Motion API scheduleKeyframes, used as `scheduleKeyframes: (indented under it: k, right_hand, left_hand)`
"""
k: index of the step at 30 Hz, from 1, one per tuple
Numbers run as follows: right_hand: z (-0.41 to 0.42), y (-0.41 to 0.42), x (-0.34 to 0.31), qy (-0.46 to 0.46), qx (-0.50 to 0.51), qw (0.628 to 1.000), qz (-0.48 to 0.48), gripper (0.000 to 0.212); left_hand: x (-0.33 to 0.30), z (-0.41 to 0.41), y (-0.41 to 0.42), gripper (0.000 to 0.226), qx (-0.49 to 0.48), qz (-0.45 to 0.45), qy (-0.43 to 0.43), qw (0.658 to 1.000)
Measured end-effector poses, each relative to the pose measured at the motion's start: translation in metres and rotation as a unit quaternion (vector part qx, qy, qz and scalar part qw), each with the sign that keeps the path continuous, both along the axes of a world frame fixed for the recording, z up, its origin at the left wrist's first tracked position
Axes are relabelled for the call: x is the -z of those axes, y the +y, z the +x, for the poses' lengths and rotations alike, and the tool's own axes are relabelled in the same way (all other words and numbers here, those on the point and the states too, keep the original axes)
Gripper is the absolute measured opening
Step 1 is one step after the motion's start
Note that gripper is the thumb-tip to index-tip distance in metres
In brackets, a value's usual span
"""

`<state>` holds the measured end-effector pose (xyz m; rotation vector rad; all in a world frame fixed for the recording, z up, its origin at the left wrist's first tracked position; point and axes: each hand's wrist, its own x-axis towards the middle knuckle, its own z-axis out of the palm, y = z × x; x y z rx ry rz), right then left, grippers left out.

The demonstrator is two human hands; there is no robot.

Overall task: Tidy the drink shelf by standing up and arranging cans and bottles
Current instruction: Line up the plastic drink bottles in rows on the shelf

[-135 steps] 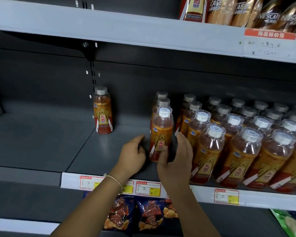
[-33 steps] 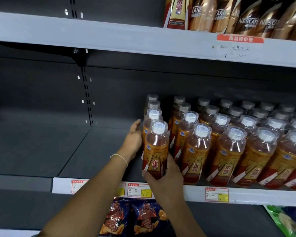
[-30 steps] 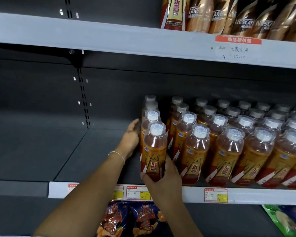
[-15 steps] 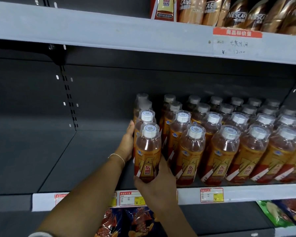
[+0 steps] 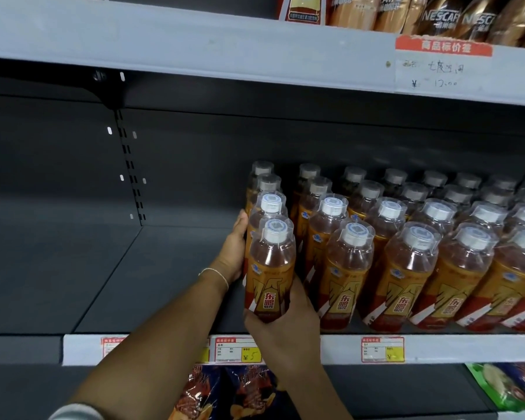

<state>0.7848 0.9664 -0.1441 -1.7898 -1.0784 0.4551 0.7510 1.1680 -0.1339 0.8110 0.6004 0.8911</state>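
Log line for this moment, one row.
right hand grips front bottle | left hand flat against column | bottles upright

"nescafé" on upper-shelf bottles (image 5: 473, 21), "¥ 12.00" on handwritten tag (image 5: 443, 72), "东鹏" on front bottle (image 5: 270, 280)

Dim light is falling from above; the far dark grey metal shelf back (image 5: 179, 165) is sitting in shadow, edges bending.

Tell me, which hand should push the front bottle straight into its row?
The right hand, I think. It already grips the front bottle low at its base. The left hand only rests flat against the row's side, steadying it.
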Motion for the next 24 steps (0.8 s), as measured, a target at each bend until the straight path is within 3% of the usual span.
scheduleKeyframes:
  k: [16,24]
  right_hand:
    - [0.002,-0.003,0.006,-0.023,0.016,1.0,0.001,0.106]
    - [0.002,-0.007,0.007,-0.04,0.028,0.999,0.015,0.104]
  left_hand:
    - [-0.011,0.013,-0.017,0.058,0.008,-0.01,-0.012,1.0]
    - [-0.011,0.015,-0.021,0.062,-0.034,-0.003,0.007,0.999]
